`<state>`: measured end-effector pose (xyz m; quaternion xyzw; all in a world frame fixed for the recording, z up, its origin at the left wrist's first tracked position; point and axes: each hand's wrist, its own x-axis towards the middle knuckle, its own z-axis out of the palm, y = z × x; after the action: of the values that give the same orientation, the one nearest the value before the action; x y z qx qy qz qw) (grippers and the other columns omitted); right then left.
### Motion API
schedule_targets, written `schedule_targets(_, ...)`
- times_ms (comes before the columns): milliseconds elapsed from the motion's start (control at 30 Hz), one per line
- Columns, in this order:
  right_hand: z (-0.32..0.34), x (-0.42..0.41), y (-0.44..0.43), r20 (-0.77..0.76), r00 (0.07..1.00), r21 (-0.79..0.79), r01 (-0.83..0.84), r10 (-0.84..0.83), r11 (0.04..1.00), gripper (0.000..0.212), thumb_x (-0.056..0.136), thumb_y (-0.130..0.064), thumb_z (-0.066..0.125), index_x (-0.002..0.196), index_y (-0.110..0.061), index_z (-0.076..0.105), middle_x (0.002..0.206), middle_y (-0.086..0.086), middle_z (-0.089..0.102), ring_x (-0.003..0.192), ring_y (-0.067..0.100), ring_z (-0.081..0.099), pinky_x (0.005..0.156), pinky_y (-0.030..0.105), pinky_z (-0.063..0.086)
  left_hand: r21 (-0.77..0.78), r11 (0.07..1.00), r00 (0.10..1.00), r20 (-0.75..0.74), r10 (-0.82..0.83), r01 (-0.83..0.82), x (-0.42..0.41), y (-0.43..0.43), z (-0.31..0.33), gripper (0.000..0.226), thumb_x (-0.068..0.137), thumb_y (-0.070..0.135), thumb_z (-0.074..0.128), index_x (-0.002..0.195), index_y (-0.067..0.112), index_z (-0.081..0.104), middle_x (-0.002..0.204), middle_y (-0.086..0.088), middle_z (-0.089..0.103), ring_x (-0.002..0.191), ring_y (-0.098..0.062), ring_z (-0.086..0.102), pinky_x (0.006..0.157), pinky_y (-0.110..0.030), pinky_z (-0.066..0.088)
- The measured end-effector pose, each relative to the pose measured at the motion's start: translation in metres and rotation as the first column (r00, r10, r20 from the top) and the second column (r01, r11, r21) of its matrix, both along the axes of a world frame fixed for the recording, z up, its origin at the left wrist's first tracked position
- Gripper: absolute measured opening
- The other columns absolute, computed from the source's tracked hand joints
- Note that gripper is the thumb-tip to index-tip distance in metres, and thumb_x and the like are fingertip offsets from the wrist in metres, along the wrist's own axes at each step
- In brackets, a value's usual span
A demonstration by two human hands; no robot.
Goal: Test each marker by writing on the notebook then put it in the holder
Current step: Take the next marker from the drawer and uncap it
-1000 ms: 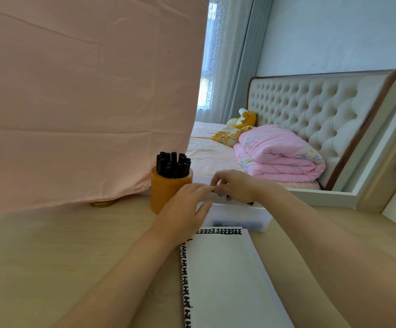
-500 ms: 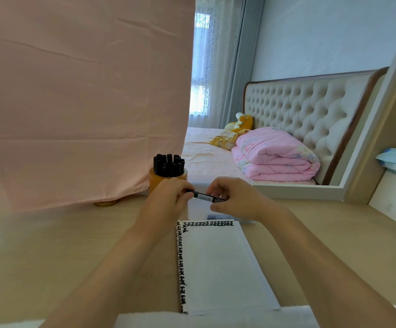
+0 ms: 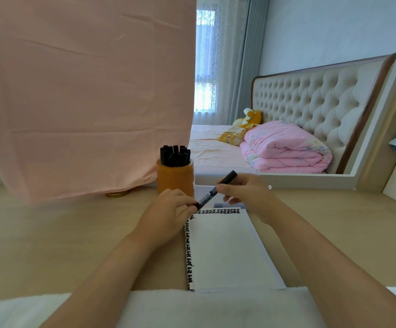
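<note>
**Lifting one marker clear for its test**

Head view, entry 1. The slim black marker with a pale printed band [image 3: 207, 198] is held aslant over the far edge of the white notebook with the black-and-white patterned border [image 3: 225, 252]. Its far end is raised to the right and its near end sits low on the left.
- Half a second earlier it lay level between the hands.
- A second earlier both hands were down at the low white box [image 3: 203, 191], and no marker showed.

Entry 2. The left hand [image 3: 166, 211] pinches the marker's near end with its fingertips. The right hand [image 3: 249, 195] grips the upper barrel between thumb and fingers.

Entry 3. The orange cylindrical holder [image 3: 175, 179] stands just behind the left hand on the pale wooden table [image 3: 50, 233]. It is packed with upright black markers [image 3: 174, 155].

Reading: a fresh marker seems to have been drawn from the box. Uncapping is probably the step in hand, with writing and stowing still to come.

Hidden or unclear:
- The left fingers cover the near end, so cap on or off cannot be told, and no tip shows.
- The barrel print is too small to read.
- The hands cover most of the box, so its contents are unseen.
- The page looks blank, though faint marks could not be made out.
- White fabric [image 3: 216, 308] cuts off the notebook's near edge.
- The markers in the holder are too crowded to count.
- The hanging pink cloth [image 3: 85, 91] screens whatever stands behind it.
</note>
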<state>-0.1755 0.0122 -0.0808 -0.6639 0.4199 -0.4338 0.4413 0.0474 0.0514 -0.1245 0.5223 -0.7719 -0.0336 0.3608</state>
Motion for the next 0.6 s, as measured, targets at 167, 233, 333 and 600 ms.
schedule_targets(167,-0.004,0.014,0.0,0.019,0.998,0.025,-0.056,0.056,0.998,0.014,0.101,-0.019,0.054,0.109,-0.01,0.063,0.096,0.009,0.076,0.086,0.022,0.074,0.083,0.035,0.06,0.008,0.999,0.991,0.128,-0.045,0.044,-0.009,0.004,0.002,0.025,0.094,0.048,0.055,0.111,0.037,0.069,0.1,0.02,0.058,0.096,-0.001,0.044,0.079,-0.028,0.045)
schedule_targets(233,-0.003,0.017,0.002,-0.014,0.999,0.007,-0.052,0.052,0.999,0.013,0.104,-0.016,0.047,0.11,-0.012,0.058,0.084,0.01,0.069,0.072,0.02,0.069,0.076,0.034,0.061,-0.045,0.999,0.996,0.093,-0.011,0.015,-0.008,0.004,0.004,0.019,0.094,0.048,0.054,0.102,0.036,0.067,0.095,0.021,0.056,0.094,0.0,0.047,0.076,-0.025,0.045)
schedule_targets(333,-0.002,0.02,0.005,-0.126,0.99,-0.047,-0.065,0.059,0.997,0.02,0.107,-0.022,0.039,0.115,-0.021,0.058,0.072,0.004,0.049,0.059,0.017,0.052,0.065,0.036,0.057,-0.106,0.993,0.999,-0.022,0.05,-0.052,-0.005,0.005,0.006,0.013,0.095,0.038,0.058,0.108,0.034,0.058,0.097,0.021,0.054,0.09,0.002,0.051,0.07,-0.014,0.042)
schedule_targets(600,-0.002,0.026,0.012,-0.518,0.853,-0.124,-0.154,0.068,0.98,0.028,0.103,-0.027,0.049,0.094,-0.018,0.073,0.068,-0.001,0.061,0.067,0.016,0.051,0.069,0.031,0.043,-0.2,0.979,0.995,0.1,-0.009,0.029,0.003,0.002,0.006,0.042,0.096,0.031,0.059,0.137,0.032,0.05,0.131,0.02,0.053,0.115,0.0,0.051,0.087,-0.022,0.048)
